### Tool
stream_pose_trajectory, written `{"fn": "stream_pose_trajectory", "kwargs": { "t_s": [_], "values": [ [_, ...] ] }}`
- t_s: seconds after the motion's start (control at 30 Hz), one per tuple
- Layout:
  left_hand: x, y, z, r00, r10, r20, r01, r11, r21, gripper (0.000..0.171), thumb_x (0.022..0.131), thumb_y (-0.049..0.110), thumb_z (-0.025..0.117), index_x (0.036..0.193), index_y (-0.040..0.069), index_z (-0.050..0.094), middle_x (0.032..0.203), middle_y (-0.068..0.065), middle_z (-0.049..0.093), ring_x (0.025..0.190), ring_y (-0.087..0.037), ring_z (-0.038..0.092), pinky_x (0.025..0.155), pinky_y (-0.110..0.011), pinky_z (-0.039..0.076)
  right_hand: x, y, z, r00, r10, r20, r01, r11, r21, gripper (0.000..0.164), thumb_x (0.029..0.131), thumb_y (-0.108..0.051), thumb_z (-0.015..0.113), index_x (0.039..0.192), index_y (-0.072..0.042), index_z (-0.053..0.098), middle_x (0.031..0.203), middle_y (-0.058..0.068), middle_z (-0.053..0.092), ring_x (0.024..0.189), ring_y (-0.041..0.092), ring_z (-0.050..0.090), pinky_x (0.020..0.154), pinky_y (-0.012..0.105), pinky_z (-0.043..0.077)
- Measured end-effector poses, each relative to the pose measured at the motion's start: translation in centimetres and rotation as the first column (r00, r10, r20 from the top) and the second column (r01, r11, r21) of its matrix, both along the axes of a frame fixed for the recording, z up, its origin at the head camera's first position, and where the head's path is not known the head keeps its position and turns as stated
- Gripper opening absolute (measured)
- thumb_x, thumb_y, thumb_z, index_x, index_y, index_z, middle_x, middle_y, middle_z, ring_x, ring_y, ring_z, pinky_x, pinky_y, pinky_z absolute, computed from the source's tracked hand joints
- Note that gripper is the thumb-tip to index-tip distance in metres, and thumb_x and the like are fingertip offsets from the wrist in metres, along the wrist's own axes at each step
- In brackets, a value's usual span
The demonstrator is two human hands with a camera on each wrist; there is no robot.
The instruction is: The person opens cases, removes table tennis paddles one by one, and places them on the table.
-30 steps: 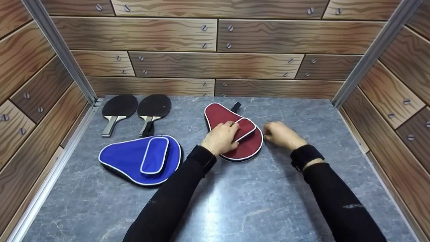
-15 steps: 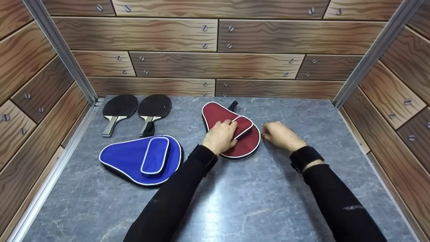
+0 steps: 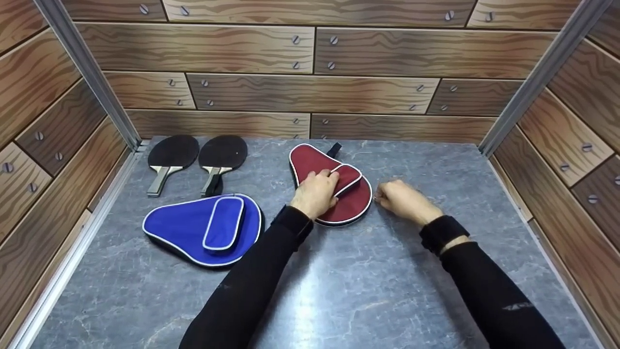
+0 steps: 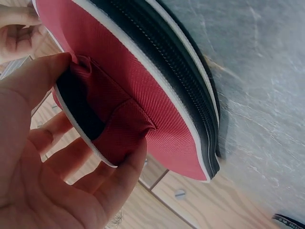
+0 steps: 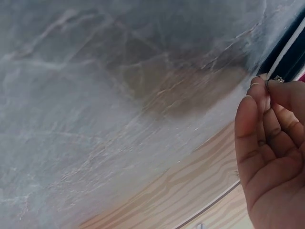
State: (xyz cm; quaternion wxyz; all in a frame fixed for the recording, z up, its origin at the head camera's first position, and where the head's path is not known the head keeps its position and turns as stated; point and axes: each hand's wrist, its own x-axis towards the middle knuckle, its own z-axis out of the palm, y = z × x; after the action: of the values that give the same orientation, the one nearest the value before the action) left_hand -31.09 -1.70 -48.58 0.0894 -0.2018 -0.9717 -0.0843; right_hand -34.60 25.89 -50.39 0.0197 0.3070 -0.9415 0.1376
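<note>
A red table tennis paddle case (image 3: 310, 160) with white piping lies flat in the middle, its narrow end pointing away to the left. My left hand (image 3: 317, 194) grips its small front pocket (image 3: 348, 178); in the left wrist view thumb and fingers bend round the pocket's edge, and the black zipper (image 4: 171, 62) along the case's side looks closed there. At the rounded right edge my right hand (image 3: 404, 201) pinches a small metal zipper pull (image 5: 279, 79) between thumb and forefinger, the other fingers curled. Most of the pull is hidden by the fingertips.
A blue paddle case (image 3: 179, 225) lies to the left. Behind it are two black paddles, one with a bare handle (image 3: 159, 183) and one with a black strap (image 3: 213, 186) at its handle. Wood-patterned walls (image 3: 310, 92) enclose the grey tabletop (image 3: 368, 291) at the back and sides.
The red case has slid a little to the left and away, with my left hand on it. My right hand has shifted slightly left and nearer along the case's edge.
</note>
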Motion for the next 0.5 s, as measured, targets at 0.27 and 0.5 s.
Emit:
{"fn": "stream_pose_trajectory", "kwargs": {
  "t_s": [0.27,0.5],
  "values": [
    [-0.1,0.0,0.1,1.000,-0.006,0.005,0.006,1.000,0.011,0.046,0.103,0.029,0.090,0.139,0.006,0.073,0.150,-0.016,0.078,0.121,-0.044,0.080,0.101,-0.053,0.073,1.3,-0.2,0.0,1.000,0.029,-0.011,-0.029,0.999,0.013,0.006,0.102,0.001,0.079,0.097,-0.002,0.081,0.087,0.008,0.082,0.079,0.023,0.076,0.077,0.050,0.069],
    [-0.1,0.0,-0.1,1.000,0.000,0.001,0.000,1.000,0.013,0.047,0.103,0.029,0.091,0.139,0.006,0.073,0.148,-0.015,0.079,0.120,-0.043,0.081,0.100,-0.053,0.073,2.4,-0.3,-0.1,0.998,0.065,-0.011,-0.065,0.998,0.017,0.014,0.102,0.000,0.080,0.090,-0.007,0.077,0.079,0.001,0.072,0.071,0.013,0.060,0.066,0.039,0.057]
  ]
}}
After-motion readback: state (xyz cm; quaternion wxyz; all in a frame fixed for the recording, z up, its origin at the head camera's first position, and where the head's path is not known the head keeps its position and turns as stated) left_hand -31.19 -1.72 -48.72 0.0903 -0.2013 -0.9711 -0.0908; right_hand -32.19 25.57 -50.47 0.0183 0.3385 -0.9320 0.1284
